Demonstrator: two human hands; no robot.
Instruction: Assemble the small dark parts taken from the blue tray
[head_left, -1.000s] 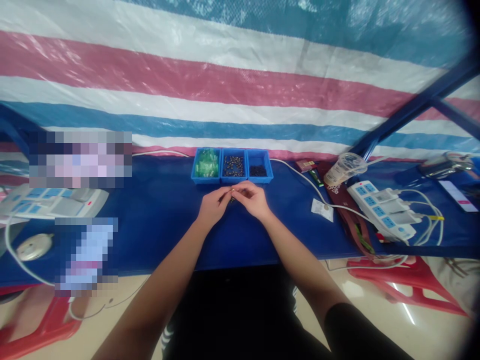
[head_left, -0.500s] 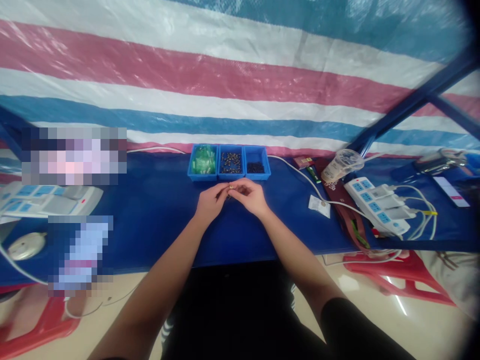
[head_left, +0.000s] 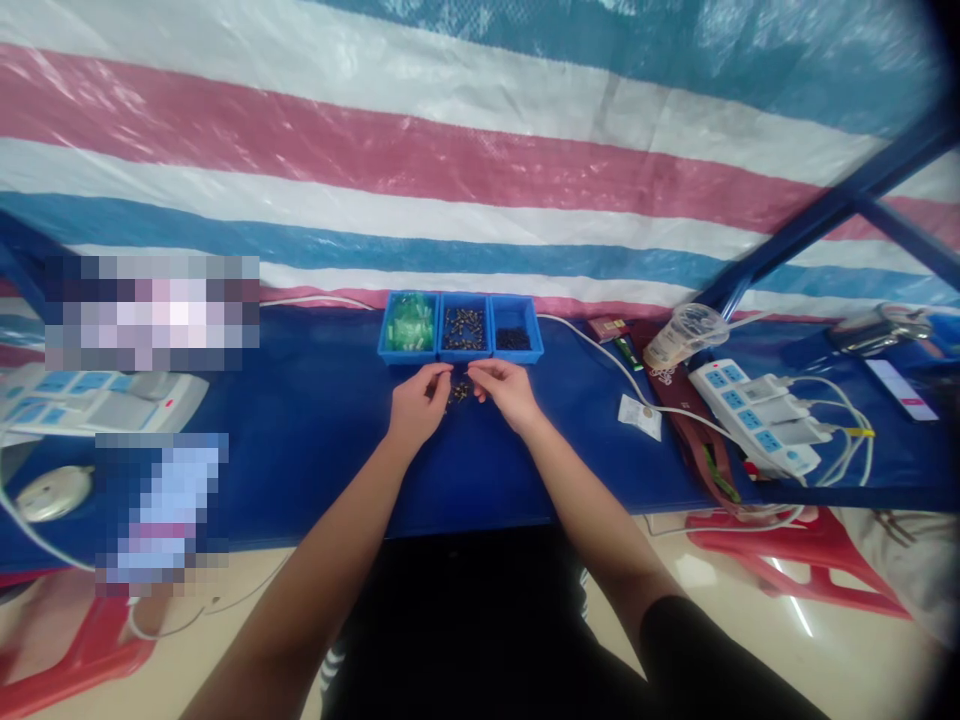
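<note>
My left hand (head_left: 420,402) is closed in a pinch just in front of the blue bins; what its fingertips hold, if anything, is too small to make out. My right hand (head_left: 504,390) is pinched too, a short gap away, its fingertips pointing left, and their contents cannot be made out either. Between the hands lies a small heap of brass-coloured metal pieces (head_left: 461,391) on the blue table. Behind them stand three joined bins: a left one with a green plastic bag (head_left: 410,322), a middle one with small metal pieces (head_left: 464,328), a right one with tiny black pieces (head_left: 514,339).
On the right lie a white sachet (head_left: 640,417), a plastic cup (head_left: 684,338), a brown strap (head_left: 694,432) and a power strip (head_left: 752,418) with cables. A second power strip (head_left: 112,400) and a round white object (head_left: 54,493) are at left. A striped sheet (head_left: 480,160) hangs behind.
My hands, which were together at the fingertips, have moved apart. The small heap of metal pieces between them now shows more fully.
</note>
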